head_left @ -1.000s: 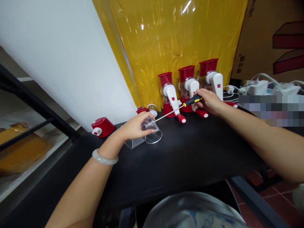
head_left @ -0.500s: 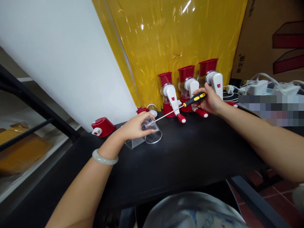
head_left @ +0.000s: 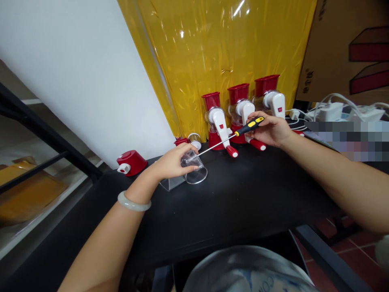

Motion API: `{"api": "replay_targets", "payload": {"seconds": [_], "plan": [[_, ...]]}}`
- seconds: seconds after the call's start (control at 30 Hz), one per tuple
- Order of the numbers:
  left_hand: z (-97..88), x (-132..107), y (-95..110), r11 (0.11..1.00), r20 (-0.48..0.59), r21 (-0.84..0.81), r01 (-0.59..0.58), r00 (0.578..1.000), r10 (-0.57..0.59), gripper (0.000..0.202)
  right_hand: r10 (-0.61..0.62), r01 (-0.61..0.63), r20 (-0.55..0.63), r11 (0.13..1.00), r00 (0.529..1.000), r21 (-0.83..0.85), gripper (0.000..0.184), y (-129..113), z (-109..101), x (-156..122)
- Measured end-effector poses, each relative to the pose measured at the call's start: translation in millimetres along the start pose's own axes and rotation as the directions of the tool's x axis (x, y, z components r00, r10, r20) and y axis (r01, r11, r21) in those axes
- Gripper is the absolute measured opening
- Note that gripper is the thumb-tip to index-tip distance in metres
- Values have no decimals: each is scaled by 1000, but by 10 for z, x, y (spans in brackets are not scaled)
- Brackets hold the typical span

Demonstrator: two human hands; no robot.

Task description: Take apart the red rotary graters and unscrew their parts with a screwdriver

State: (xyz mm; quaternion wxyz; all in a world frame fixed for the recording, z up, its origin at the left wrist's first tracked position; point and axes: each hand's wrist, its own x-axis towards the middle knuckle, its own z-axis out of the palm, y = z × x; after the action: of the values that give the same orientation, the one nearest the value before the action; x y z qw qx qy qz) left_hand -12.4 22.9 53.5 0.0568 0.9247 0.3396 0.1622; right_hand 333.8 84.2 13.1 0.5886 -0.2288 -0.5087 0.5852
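Note:
My left hand (head_left: 173, 163) is closed over a clear plastic housing (head_left: 194, 170) that lies on its side on the black table (head_left: 243, 198). My right hand (head_left: 270, 129) grips the yellow-and-black handle of a long screwdriver (head_left: 231, 138). Its thin shaft slants down to the left, and the tip meets the clear housing just under my left fingers. A pale bangle sits on my left wrist.
Three red-and-white hand-crank grinders (head_left: 243, 111) stand in a row against a yellow plastic sheet. A red cap (head_left: 132, 162) and a small metal drum (head_left: 194, 140) lie to the left. White chargers and cables (head_left: 331, 111) sit at the right, by a cardboard box.
My right hand has turned on the screwdriver handle, rolling from palm-down to fingers curled under it. The left hand and the clear housing have stayed put.

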Motion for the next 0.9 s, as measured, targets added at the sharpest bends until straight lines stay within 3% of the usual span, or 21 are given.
{"api": "replay_targets", "payload": {"seconds": [0.1,0.23,0.33,0.47,0.6,0.77,0.9], "plan": [[1,-1,1,1000,-3,0,6,1000,-6,40,-34,32,-43,999,999,-42,17,26,-5,43],[0,-2,0,1000,-6,-5,3,1000,-3,40,-87,52,-121,962,989,-266,43,105,-61,132],[0,-2,-2,1000,-7,-7,5,1000,-5,40,-106,68,-85,927,991,-368,34,126,-88,150],[2,1,-4,1000,-8,-2,-2,1000,2,41,-63,37,-133,981,989,-189,16,81,-55,103],[3,0,-12,1000,-4,-2,-4,1000,4,40,4,-4,-24,1000,1000,12,20,-2,4,17],[4,-3,-14,1000,-3,-5,-5,1000,5,40,-33,33,-4,999,999,-17,12,-40,47,-8],[1,1,-3,1000,-1,-11,-1,1000,1,40,-67,51,-88,984,994,-172,41,38,2,75]]}}
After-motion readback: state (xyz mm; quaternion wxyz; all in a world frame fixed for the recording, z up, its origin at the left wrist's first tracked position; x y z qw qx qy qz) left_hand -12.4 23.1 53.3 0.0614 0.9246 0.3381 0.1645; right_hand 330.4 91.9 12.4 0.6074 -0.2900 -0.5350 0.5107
